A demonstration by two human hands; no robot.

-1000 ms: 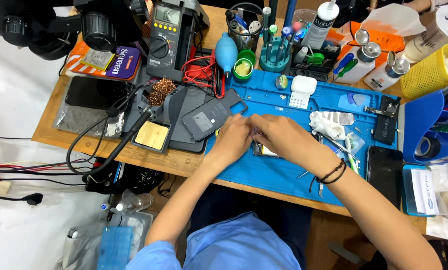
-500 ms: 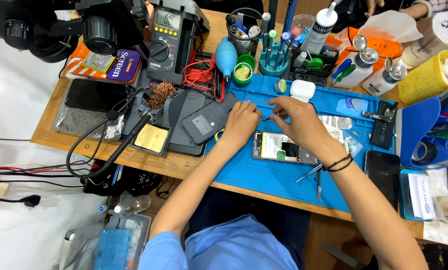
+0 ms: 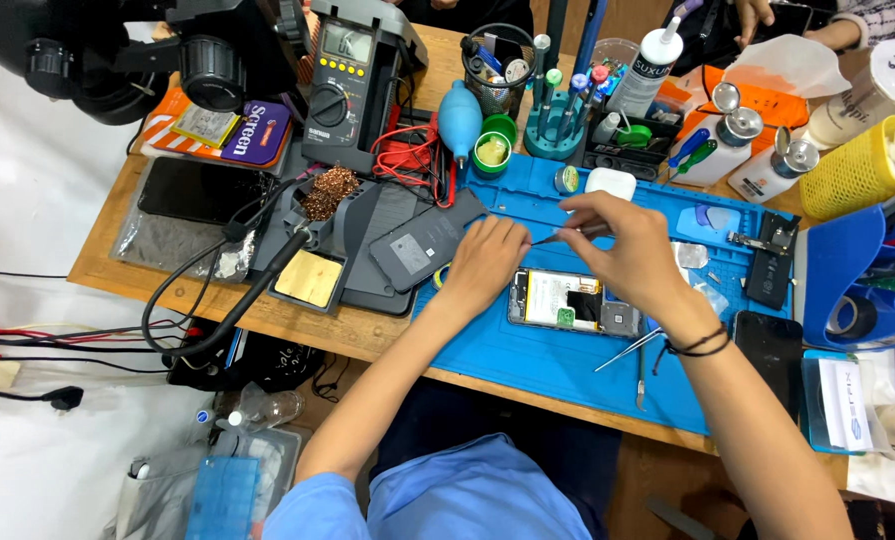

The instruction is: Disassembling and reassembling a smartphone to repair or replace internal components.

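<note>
An opened smartphone (image 3: 567, 301), back cover off and circuit boards showing, lies on the blue work mat (image 3: 527, 360). My left hand (image 3: 485, 262) rests on the mat at the phone's left end, fingers curled, touching its edge. My right hand (image 3: 622, 245) hovers above the phone and pinches thin tweezers (image 3: 559, 236) whose tip points left toward my left hand. A black wristband sits on my right wrist. A detached dark phone back (image 3: 422, 243) lies left of my left hand.
A second pair of tweezers (image 3: 629, 350) lies on the mat below the phone. A multimeter (image 3: 348, 80), soldering iron stand with brass wool (image 3: 328, 190), blue air blower (image 3: 459, 118), tool holder (image 3: 559, 120), bottles and a black phone (image 3: 770, 352) crowd the wooden table. Another person's hand (image 3: 757, 15) is far back.
Both hands were together over the phone, then lifted apart. My right hand now holds tweezers above the uncovered phone, and my left hand has settled at its left end.
</note>
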